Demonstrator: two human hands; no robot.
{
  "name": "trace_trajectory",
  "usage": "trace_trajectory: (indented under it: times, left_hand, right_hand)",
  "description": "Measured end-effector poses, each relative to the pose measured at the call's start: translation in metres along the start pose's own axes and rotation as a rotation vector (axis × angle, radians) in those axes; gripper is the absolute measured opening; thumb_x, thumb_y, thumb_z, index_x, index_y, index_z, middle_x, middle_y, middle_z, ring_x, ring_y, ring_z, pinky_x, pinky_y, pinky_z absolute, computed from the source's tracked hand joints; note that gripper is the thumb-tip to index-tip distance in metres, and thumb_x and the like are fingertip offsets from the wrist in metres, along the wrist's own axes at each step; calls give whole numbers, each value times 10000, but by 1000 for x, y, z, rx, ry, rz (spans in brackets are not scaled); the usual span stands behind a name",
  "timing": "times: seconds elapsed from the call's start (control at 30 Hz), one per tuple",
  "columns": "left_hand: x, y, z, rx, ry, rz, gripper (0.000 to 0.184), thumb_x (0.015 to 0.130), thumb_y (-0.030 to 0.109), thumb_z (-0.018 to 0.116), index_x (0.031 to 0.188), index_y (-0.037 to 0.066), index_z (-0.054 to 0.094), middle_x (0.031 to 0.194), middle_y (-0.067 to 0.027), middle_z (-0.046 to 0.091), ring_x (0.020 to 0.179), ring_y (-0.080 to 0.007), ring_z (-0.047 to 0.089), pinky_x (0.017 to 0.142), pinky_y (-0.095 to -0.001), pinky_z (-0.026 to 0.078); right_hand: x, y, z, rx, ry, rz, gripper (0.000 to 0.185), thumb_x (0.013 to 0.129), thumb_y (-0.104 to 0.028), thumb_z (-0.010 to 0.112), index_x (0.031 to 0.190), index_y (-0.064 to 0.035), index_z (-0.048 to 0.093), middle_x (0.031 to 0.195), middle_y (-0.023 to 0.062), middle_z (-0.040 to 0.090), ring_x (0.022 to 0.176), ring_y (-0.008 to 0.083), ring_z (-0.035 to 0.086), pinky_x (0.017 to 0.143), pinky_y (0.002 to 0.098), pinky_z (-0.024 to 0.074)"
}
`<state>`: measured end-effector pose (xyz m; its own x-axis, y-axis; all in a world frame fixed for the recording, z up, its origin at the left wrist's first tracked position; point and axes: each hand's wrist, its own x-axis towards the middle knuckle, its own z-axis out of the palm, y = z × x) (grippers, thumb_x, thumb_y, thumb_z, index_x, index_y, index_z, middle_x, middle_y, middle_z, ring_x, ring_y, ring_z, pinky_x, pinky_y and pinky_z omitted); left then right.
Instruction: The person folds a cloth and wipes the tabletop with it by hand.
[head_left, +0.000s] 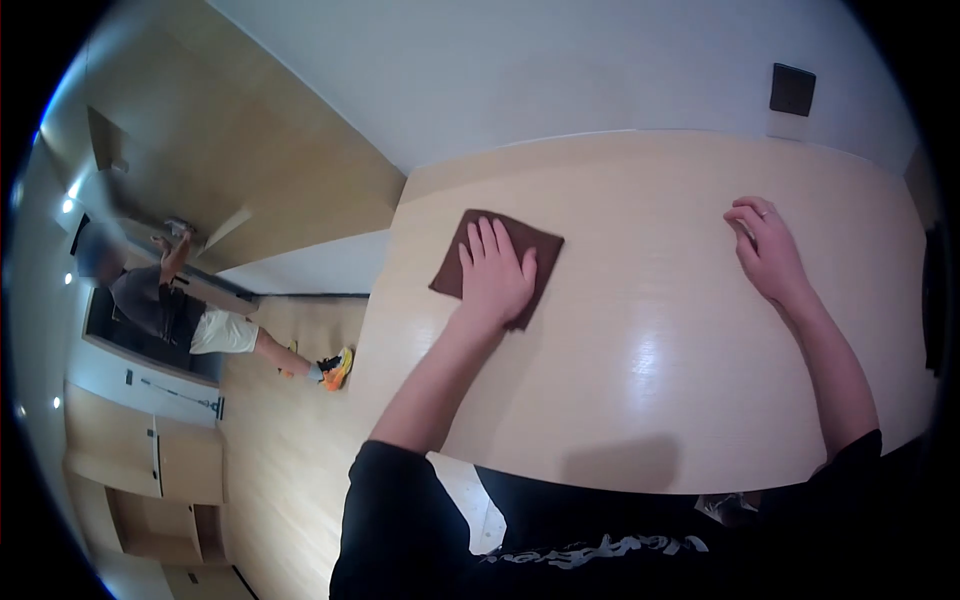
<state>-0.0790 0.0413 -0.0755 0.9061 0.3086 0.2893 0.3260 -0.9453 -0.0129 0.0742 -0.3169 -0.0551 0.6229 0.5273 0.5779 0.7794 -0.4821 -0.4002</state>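
Observation:
A folded brown cloth (540, 252) lies on the light wood tabletop (620, 350), left of its middle. My left hand (495, 270) presses flat on the cloth with its fingers stretched out, not gripping it. Over on the right side of the table, my right hand (768, 250) rests with loosely bent fingers and a ring on one of them. Nothing shows in that hand, and its fingers stay slightly apart.
A dark wall socket plate (793, 90) sits on the white wall behind the table. At the left, another person (165, 300) stands with raised hands on the wood floor (290, 450). Wooden cabinets (190, 462) stand at the lower left.

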Motion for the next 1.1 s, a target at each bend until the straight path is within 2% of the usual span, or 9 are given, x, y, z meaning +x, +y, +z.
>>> trace_trajectory:
  times: [0.07,0.2,0.3,0.4,0.57,0.67,0.7,0.93,1.1]
  left_hand:
    - [44,3,2,51,-66,-101,756,944,473,372,1426,-100,265,1496,-288,256,1412,-445,178,1130,-589,139]
    - [123,-6,24,-10,-84,-278,793,930,528,359,1449,-62,247,1525,-261,213,1423,-441,143,1124,-596,149]
    - [166,-13,33,-39,-88,-341,818,917,503,354,1435,-117,226,1515,-295,205,1425,-451,125,1133,-586,118]
    - [183,-7,39,-23,-99,-439,832,912,495,347,1421,-150,213,1500,-327,201,1422,-449,134,1134,-572,111]
    - [170,-9,35,-69,-49,-395,802,922,497,347,1436,-109,236,1520,-279,211,1431,-417,143,1140,-567,117]
    - [146,-13,30,-71,-34,-265,792,930,519,348,1447,-73,252,1527,-239,233,1435,-387,159,1143,-561,129]
    - [132,-12,29,-6,-61,-242,784,941,562,321,1472,-11,247,1547,-186,224,1440,-350,174,1148,-545,152]
    - [-36,-15,-20,-52,-7,75,701,945,404,455,1459,-26,250,1528,-209,246,1431,-365,187,1150,-512,168]
    - [-160,-11,-84,-188,-87,64,730,895,346,546,1464,-10,258,1529,-211,242,1434,-371,179,1155,-506,152]
  right_hand:
    - [1,-3,-3,-1,13,10,157,815,19,538,963,-20,576,1062,128,570,1010,321,550,846,397,461]
    - [8,-7,-4,32,-2,45,156,799,19,545,948,-16,575,1042,125,574,982,316,555,830,395,466]
    - [10,-1,-1,19,-15,47,154,795,13,545,944,-14,576,1035,121,575,976,313,555,827,396,464]
    - [7,1,-3,-31,-2,12,156,791,6,547,942,-17,580,1029,117,575,969,308,555,827,398,463]
    - [7,-8,-5,3,-27,53,164,790,-1,550,947,-26,586,1034,111,579,984,309,556,828,398,467]
    - [9,-3,-2,6,-16,29,163,796,-3,549,953,-27,588,1046,113,582,997,306,557,832,395,470]
    - [8,-3,-3,11,-20,21,163,796,-3,549,953,-27,588,1046,113,582,997,306,557,832,395,470]
    - [2,1,1,5,-5,-19,160,813,-8,545,967,-25,584,1080,123,581,1035,315,552,860,388,467]
    - [2,-4,0,-8,-7,18,154,823,-11,543,973,-18,580,1076,124,574,1041,315,549,871,390,461]
